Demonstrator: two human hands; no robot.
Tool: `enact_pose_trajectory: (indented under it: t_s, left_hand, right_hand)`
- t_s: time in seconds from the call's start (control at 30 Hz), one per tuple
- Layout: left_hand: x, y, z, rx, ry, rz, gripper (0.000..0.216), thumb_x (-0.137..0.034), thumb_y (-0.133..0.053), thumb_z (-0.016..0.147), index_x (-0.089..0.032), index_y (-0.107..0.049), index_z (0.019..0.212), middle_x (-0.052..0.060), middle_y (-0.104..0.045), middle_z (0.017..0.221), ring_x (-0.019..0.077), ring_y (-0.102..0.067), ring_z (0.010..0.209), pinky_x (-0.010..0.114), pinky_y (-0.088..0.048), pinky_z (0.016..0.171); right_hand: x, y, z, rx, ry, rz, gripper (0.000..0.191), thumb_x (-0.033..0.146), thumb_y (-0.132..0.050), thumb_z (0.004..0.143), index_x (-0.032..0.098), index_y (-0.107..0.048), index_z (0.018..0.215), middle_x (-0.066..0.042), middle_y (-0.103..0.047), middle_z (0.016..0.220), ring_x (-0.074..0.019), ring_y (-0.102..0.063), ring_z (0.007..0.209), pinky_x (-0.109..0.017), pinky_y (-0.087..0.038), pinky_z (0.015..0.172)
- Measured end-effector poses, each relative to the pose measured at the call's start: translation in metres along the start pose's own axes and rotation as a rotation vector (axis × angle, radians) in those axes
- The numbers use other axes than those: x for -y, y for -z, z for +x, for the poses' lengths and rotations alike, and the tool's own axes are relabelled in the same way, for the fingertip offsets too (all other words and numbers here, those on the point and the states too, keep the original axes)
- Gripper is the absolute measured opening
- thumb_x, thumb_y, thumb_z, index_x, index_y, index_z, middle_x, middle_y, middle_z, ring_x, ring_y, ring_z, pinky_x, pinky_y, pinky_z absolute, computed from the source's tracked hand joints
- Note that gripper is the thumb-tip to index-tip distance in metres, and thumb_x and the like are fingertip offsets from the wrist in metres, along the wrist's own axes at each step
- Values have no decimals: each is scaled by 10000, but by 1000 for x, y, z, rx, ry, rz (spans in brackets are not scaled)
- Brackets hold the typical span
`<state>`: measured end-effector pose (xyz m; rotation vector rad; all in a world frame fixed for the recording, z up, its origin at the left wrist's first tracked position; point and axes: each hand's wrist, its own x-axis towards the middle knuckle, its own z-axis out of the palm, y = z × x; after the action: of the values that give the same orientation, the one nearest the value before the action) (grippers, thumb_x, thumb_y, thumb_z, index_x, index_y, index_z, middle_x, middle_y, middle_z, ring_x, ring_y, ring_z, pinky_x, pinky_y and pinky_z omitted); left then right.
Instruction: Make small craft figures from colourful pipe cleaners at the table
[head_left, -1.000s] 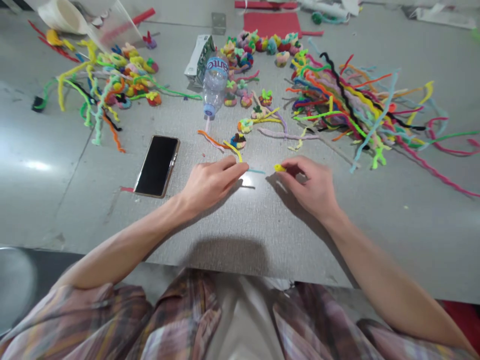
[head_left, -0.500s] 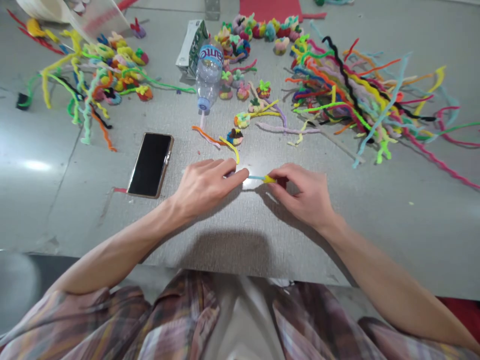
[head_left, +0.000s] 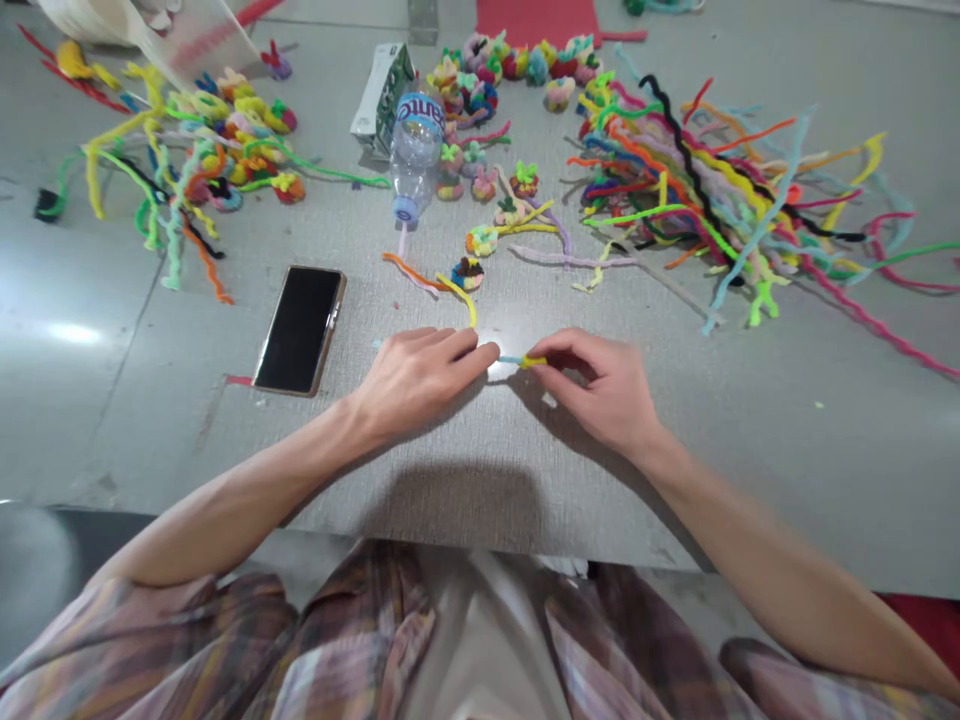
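Note:
My left hand (head_left: 420, 375) rests on the grey table (head_left: 750, 450) with its fingers pinched on one end of a thin light-blue pipe cleaner (head_left: 511, 360). My right hand (head_left: 600, 385) pinches the other end, where a small yellow pipe cleaner piece (head_left: 534, 361) is wrapped around it. A longer yellow pipe cleaner (head_left: 459, 293) curls out just beyond my left fingertips. The two hands are almost touching near the table's front middle.
A black phone (head_left: 300, 328) lies left of my left hand. A plastic water bottle (head_left: 415, 150) lies on its side beyond it. Several small pipe-cleaner flowers (head_left: 480, 240) and two big heaps of coloured pipe cleaners (head_left: 712, 190) (head_left: 187, 170) cover the far table.
My hands came together: the right hand slid left with the yellow piece until it met the blue pipe cleaner held by the left. The camera tilted slightly down.

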<state>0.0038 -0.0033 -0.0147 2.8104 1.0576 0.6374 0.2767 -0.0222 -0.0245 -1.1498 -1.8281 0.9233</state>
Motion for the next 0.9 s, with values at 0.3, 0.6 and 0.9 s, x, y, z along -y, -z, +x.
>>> enact_pose_trajectory:
  t_s: [0.3,0.6,0.9]
  left_hand:
    - [-3,-4,-3,18,14,-80,239,-228,-504,1147,-257,-739,1112,15,-617,787,154,-482,635,343,-314,591]
    - [-14,-12,0,30,-89,-81,307,-457,-534,1195,-228,-734,1148,46,-696,850,175,-574,676,327,-309,589]
    - [2,-16,-2,16,70,-202,395,-519,-505,1207,-233,-776,1196,61,-783,971,161,-688,766,272,-399,623]
  right_hand:
    - [1,-6,-1,-1,-125,236,283,544,-883,990,268,-827,1015,-34,-844,943,-208,-773,807,-366,-648,743]
    - [4,-10,-7,52,-81,68,360,610,-871,996,265,-767,991,-7,-811,878,-197,-741,771,-351,-598,724]
    - [-8,1,2,129,-57,-68,264,450,-719,1098,242,-775,945,3,-764,765,-171,-651,667,-335,-478,666]
